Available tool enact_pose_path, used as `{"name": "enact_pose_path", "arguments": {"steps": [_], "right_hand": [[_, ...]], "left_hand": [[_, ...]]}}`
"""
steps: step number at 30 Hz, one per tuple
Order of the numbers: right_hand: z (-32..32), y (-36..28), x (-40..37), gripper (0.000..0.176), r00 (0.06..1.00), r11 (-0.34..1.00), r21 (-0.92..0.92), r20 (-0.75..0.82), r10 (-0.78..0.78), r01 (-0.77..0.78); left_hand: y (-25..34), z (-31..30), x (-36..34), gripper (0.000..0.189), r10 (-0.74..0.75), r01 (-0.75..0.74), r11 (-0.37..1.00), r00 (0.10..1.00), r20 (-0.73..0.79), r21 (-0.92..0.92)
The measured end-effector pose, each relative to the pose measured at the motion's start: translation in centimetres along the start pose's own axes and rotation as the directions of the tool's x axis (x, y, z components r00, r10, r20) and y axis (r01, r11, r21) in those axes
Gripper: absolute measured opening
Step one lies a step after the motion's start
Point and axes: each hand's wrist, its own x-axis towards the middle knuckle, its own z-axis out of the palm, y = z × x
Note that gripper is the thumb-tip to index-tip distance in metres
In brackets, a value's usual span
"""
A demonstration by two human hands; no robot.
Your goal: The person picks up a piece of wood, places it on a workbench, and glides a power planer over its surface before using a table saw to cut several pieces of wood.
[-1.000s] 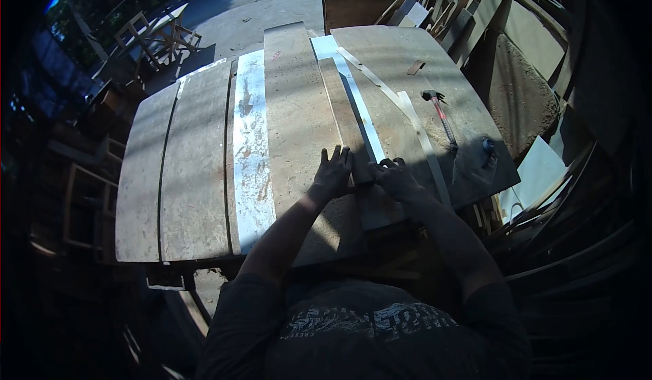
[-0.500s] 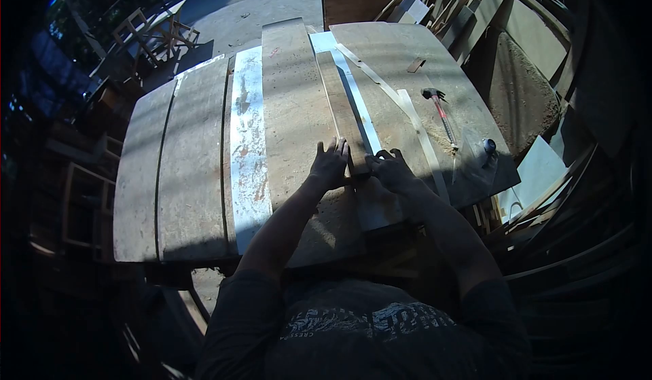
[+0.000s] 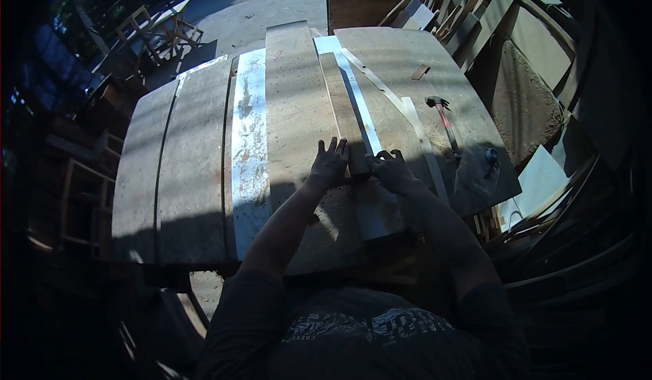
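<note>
My left hand (image 3: 330, 165) lies with spread fingers on the worktop, its fingertips at the left edge of a long wooden board (image 3: 338, 95). Just right of the board's near end is my right hand (image 3: 394, 171), its fingers curled and pressed together; what they hold, if anything, is too dark to make out. The board points away from me, partly over a pale blue-white strip (image 3: 362, 112). To the right, thin pale wood strips (image 3: 375, 79) lie at an angle.
On the worktop's right side are a red-and-black hammer (image 3: 445, 125), a small round dark object (image 3: 491, 154) and a small wood scrap (image 3: 420, 72). A blue-white painted plank (image 3: 250, 129) runs along the left. Stacked boards (image 3: 513, 95) lean beyond the right edge.
The view has shifted slightly, and shadow now covers more of the worktop's near right part. Both hands keep nearly the same places by the board.
</note>
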Motion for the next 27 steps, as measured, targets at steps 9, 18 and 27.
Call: {"name": "enact_pose_path", "arguments": {"steps": [9,18,27], "right_hand": [[1.4,1.4,1.8,0.053,0.997,0.998,-0.051,-0.061,-0.036,0.033],[0.4,1.4,3.1,0.051,1.000,0.998,-0.061,-0.016,0.014,-0.014],[1.6,2.4,4.4,0.050,0.999,0.999,0.013,0.013,0.035,-0.035]], "left_hand": [[-0.9,-0.3,1.0,0.108,-0.011,0.011,1.000,1.000,0.007,-0.018],[-2.1,-0.4,2.3,0.107,-0.023,0.024,1.000,0.999,0.036,-0.017],[-2.8,-1.1,2.7,0.109,-0.032,0.036,0.998,0.996,0.079,-0.044]]}}
